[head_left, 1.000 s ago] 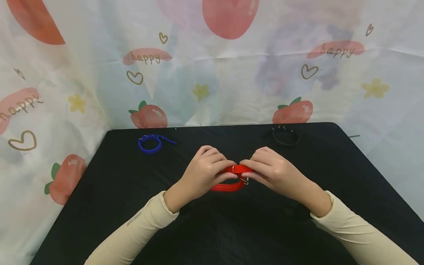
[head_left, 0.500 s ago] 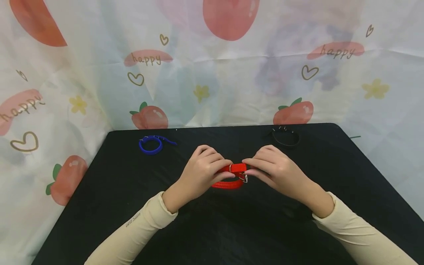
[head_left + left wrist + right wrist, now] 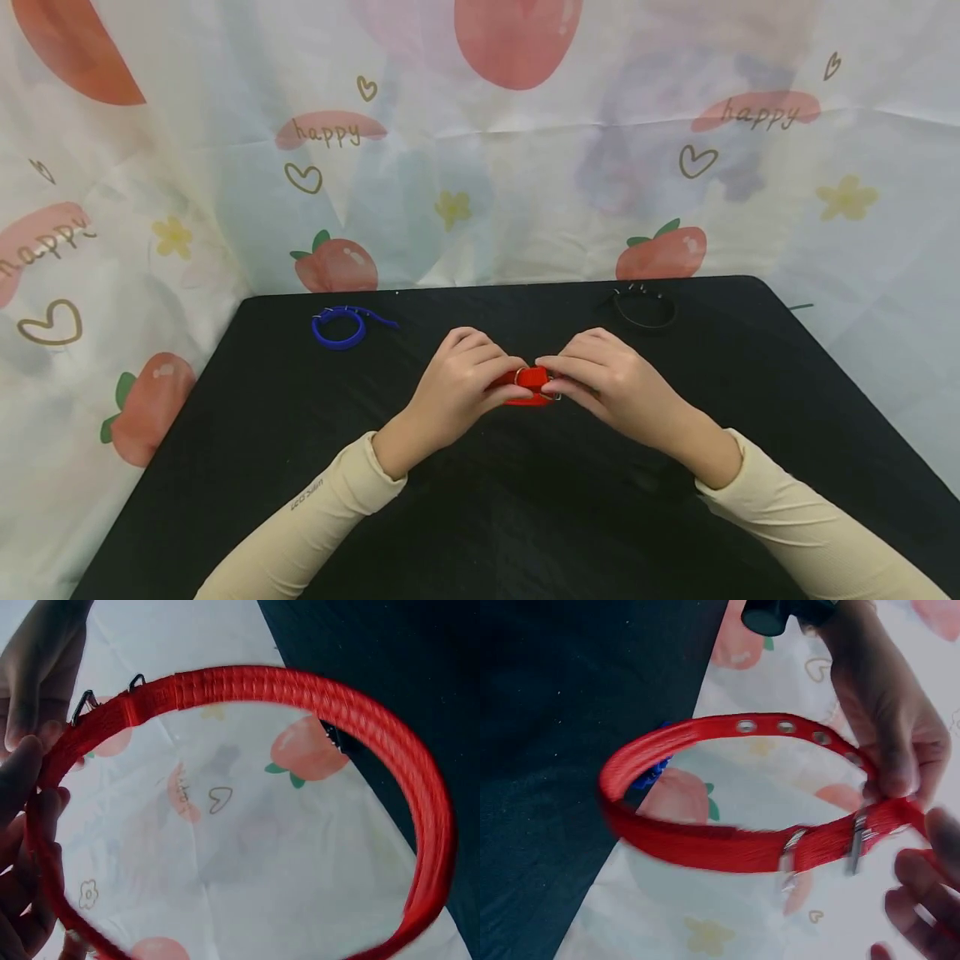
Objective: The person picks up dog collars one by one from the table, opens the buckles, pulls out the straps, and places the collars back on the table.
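A red buckle collar (image 3: 534,378), bent into a loop, hangs between my two hands above the black table. My left hand (image 3: 459,390) grips the band between thumb and fingers. Close by on the right, my right hand (image 3: 628,379) pinches the strap beside the metal buckle (image 3: 857,844). In the right wrist view, metal-rimmed holes (image 3: 786,727) line the far side of the strap, and a metal ring (image 3: 789,859) sits near the buckle. The loop's padded back stretches wide in the left wrist view. My fingers hide part of the strap end.
A blue collar (image 3: 340,343) lies at the back left of the black table (image 3: 495,517). At the back right lies a thin black collar (image 3: 649,327). Behind the table hangs a printed curtain (image 3: 510,192) with strawberries, which also covers the left side.
The red collar's lower loop has tilted upward and shows less beneath the hands. My right hand drew slightly away, then came back left toward the left hand. The blue and black collars have stayed put.
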Available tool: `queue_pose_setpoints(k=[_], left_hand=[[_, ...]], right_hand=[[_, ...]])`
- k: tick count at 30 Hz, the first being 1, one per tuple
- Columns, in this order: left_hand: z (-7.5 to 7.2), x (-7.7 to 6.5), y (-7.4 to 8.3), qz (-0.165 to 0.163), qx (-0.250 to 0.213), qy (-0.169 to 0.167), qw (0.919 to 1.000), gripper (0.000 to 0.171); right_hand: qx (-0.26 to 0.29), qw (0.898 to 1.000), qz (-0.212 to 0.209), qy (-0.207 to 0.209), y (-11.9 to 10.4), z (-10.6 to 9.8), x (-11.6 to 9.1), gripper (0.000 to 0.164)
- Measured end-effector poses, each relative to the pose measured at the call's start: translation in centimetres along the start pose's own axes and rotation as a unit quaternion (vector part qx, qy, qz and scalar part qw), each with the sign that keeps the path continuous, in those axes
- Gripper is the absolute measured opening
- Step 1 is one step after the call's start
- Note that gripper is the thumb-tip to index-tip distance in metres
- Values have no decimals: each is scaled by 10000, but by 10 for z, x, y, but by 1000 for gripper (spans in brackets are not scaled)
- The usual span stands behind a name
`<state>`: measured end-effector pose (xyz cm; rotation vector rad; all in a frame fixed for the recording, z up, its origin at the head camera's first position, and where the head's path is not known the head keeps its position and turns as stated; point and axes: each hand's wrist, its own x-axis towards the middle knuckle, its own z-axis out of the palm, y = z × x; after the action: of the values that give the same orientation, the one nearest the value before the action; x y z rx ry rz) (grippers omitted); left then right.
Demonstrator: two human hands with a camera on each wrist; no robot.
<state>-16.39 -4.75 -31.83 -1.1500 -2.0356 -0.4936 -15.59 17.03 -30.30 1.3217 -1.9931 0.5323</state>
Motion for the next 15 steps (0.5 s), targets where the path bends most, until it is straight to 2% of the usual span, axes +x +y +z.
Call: queue_pose_setpoints(k=[3, 5, 8, 12, 15], left_hand=[[-3, 2, 1, -22, -137, 82, 9999, 29], [-5, 3, 2, 17, -180, 70, 9998, 30], [-11, 3, 0, 170, -190, -126, 9996, 28], [-20, -2, -10, 282, -88, -770, 9966, 26], [-26, -9, -19, 107, -59, -1461, 9892, 22]], right_hand=[[-82, 9996, 147, -224, 2, 3, -3, 44], [-153, 9995, 84, -250, 3, 7, -5, 41], [-264, 9995, -116, -97, 4, 7, -6, 31], [-395, 9989, -248, 64, 6, -1, -6, 34], [-383, 9990, -216, 82, 8, -7, -7, 39]])
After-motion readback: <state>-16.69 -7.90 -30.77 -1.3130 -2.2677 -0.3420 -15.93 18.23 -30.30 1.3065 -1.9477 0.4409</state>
